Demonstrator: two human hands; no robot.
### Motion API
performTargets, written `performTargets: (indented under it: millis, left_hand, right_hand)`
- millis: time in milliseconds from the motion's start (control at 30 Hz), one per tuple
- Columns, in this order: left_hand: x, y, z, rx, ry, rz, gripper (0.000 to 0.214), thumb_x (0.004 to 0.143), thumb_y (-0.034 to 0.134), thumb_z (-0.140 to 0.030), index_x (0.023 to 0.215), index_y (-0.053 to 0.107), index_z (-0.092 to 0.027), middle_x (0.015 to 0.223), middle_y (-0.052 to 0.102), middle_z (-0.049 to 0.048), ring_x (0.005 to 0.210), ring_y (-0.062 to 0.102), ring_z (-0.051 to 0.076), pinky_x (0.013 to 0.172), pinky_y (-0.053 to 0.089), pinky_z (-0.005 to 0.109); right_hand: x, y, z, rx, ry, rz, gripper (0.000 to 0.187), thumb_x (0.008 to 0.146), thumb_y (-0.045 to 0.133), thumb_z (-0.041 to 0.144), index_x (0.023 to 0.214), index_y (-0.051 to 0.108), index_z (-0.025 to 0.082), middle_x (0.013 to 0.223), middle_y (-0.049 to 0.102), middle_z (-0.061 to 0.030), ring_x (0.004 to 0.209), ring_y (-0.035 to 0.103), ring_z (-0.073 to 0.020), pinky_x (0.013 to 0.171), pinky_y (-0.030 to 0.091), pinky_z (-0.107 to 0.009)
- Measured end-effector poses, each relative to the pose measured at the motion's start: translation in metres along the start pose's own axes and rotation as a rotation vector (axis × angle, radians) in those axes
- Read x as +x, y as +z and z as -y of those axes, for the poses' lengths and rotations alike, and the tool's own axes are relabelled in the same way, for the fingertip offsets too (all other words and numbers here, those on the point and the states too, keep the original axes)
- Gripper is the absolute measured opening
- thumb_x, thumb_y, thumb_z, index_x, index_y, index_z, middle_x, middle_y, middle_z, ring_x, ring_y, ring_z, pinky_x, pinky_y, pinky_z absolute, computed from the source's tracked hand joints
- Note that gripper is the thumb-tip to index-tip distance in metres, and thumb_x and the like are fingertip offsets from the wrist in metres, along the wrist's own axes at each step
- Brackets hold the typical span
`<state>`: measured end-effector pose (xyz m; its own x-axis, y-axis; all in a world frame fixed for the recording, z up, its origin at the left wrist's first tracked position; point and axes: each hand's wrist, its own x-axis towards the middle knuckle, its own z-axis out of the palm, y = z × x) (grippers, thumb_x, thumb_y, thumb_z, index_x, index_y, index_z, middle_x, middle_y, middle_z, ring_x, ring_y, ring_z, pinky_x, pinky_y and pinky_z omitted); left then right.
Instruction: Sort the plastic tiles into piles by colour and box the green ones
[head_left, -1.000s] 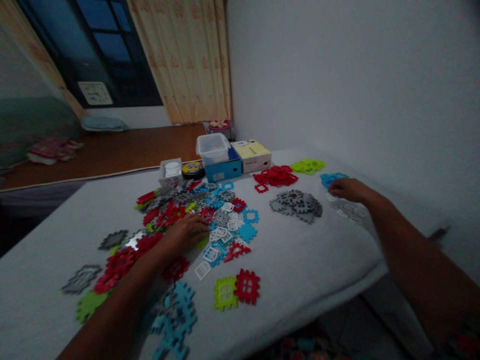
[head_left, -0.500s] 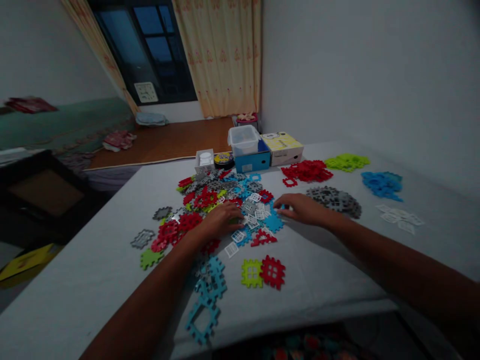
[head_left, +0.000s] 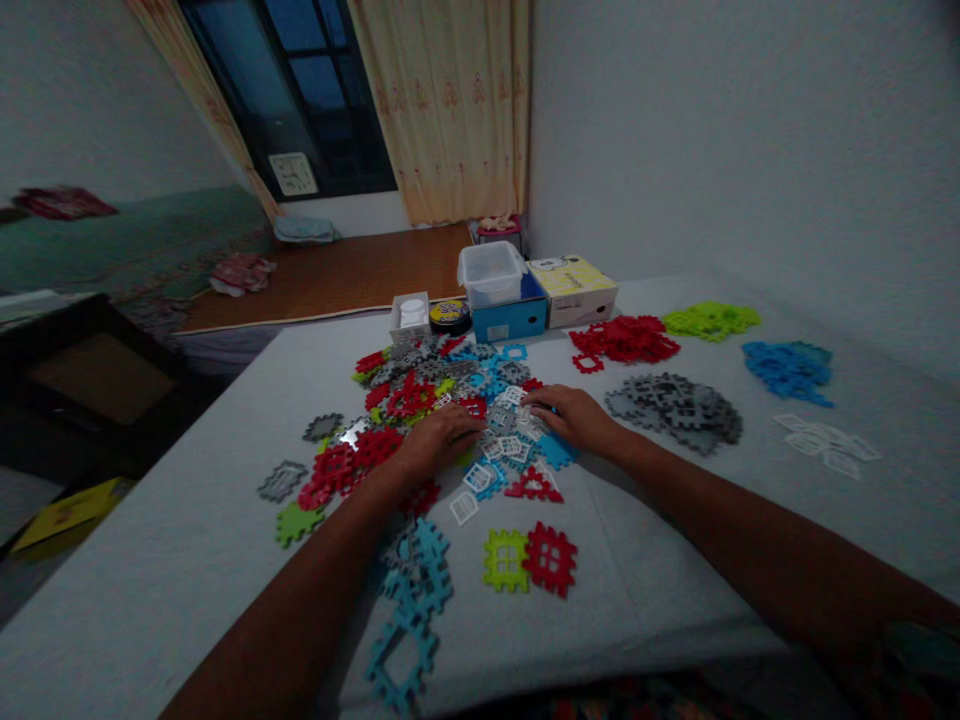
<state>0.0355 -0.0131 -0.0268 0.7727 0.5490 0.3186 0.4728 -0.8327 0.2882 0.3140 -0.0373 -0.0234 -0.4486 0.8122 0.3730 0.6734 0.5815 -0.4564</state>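
Your right hand (head_left: 571, 417) had come back from the far right, where the small white pieces (head_left: 825, 440) lay, and now rested palm down on the mixed pile (head_left: 450, 400) in the middle of the surface (head_left: 660, 560), close beside your left hand (head_left: 442, 440). Both hands lay flat with fingers loosely spread on the white and blue tiles; whether either pinched a piece, I could not tell. The sorted heaps sat apart to the right: red (head_left: 622, 340), green (head_left: 711, 320), blue (head_left: 787, 365) and grey (head_left: 675, 408). That return suggested another pick from the pile.
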Motion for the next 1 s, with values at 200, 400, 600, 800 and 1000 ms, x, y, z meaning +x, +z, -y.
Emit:
performTargets:
  millis: [200,400,600,800,1000]
  left_hand:
    - [-0.004,0.006,0.008,-0.013,-0.053,-0.065,0.028,0.094,0.05,-0.03,0.114,0.066,-0.022,0.1,0.07,0.0065,0.094,0.062,0.018,0.087,0.05,0.033]
    - [-0.003,0.005,0.012,0.015,-0.033,-0.062,0.028,0.094,0.048,-0.029,0.112,0.068,-0.022,0.098,0.07,0.0066,0.094,0.062,0.018,0.086,0.05,0.033]
    - [-0.001,0.002,0.008,-0.023,-0.033,-0.048,0.026,0.093,0.049,-0.028,0.108,0.069,-0.022,0.098,0.07,0.0064,0.093,0.062,0.018,0.086,0.05,0.034]
    - [0.001,0.004,0.005,-0.012,-0.026,-0.069,0.025,0.093,0.049,-0.026,0.106,0.07,-0.021,0.097,0.07,0.0066,0.092,0.061,0.018,0.085,0.049,0.033]
    - [0.0,0.004,0.004,0.006,-0.015,-0.075,0.026,0.093,0.049,-0.026,0.108,0.07,-0.021,0.1,0.069,0.0083,0.093,0.061,0.019,0.085,0.05,0.034]
  right_hand:
    - [-0.002,-0.038,-0.02,0.032,0.081,-0.021,0.023,0.088,0.053,0.027,0.102,0.07,0.02,0.099,0.072,-0.0054,0.085,0.066,-0.0184,0.076,0.048,-0.029]
    - [-0.069,-0.132,-0.074,-0.279,0.289,-0.216,0.029,0.089,0.048,0.032,0.104,0.071,0.022,0.106,0.071,-0.0071,0.094,0.065,-0.0234,0.082,0.047,-0.035]
    - [-0.199,-0.192,-0.174,-0.587,0.711,-0.137,0.021,0.078,0.059,0.03,0.086,0.077,0.022,0.092,0.073,-0.0163,0.068,0.064,-0.0266,0.06,0.045,-0.04]
    - [-0.196,-0.178,-0.177,-0.724,0.698,-0.164,0.022,0.079,0.056,0.033,0.085,0.075,0.025,0.086,0.071,-0.0164,0.063,0.062,-0.0291,0.055,0.044,-0.043]
    - [-0.068,-0.1,-0.034,-0.281,0.201,-0.003,0.029,0.089,0.048,0.034,0.103,0.07,0.022,0.103,0.07,-0.0084,0.089,0.064,-0.0216,0.079,0.049,-0.035]
